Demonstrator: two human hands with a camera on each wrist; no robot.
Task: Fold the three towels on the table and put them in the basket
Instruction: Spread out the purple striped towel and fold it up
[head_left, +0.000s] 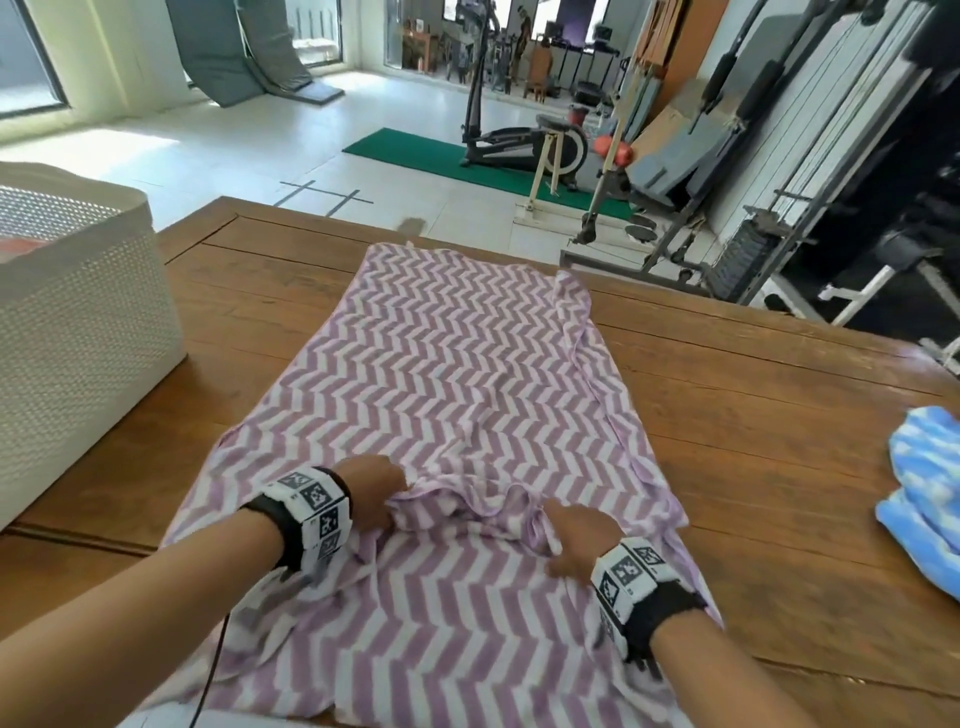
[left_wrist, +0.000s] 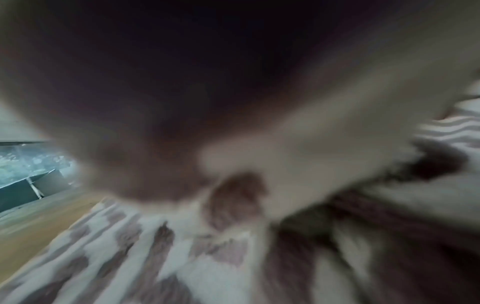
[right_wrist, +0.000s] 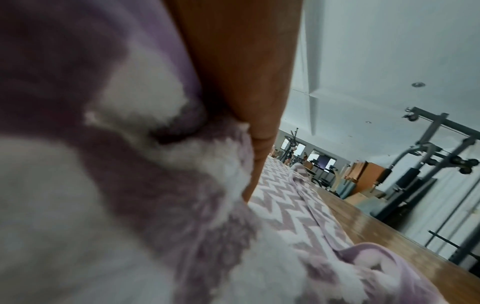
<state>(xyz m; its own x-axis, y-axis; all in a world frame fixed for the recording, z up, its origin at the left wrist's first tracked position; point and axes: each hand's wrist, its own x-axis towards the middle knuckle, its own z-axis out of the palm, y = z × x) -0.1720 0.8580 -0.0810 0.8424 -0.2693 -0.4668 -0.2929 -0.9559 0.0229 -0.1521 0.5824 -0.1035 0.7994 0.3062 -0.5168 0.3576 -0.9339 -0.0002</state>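
Observation:
A purple-and-white zigzag towel (head_left: 441, 353) lies spread lengthwise on the wooden table (head_left: 753, 405). Its near end is bunched into a wrinkled fold between my hands. My left hand (head_left: 379, 493) grips the left part of that fold with curled fingers. My right hand (head_left: 561, 530) pinches the right part of it. The left wrist view is blurred: my left hand (left_wrist: 155, 102) sits over the striped towel (left_wrist: 130, 257). In the right wrist view a finger (right_wrist: 246, 72) presses against the towel (right_wrist: 285, 216). A crumpled blue-and-white towel (head_left: 924, 499) lies at the table's right edge. The white woven basket (head_left: 88, 332) stands at the left.
Something red-orange shows inside the basket, mostly hidden by its rim. Bare wood lies between the basket and the purple towel, and between that towel and the blue one. Beyond the table's far edge are gym machines and a green mat.

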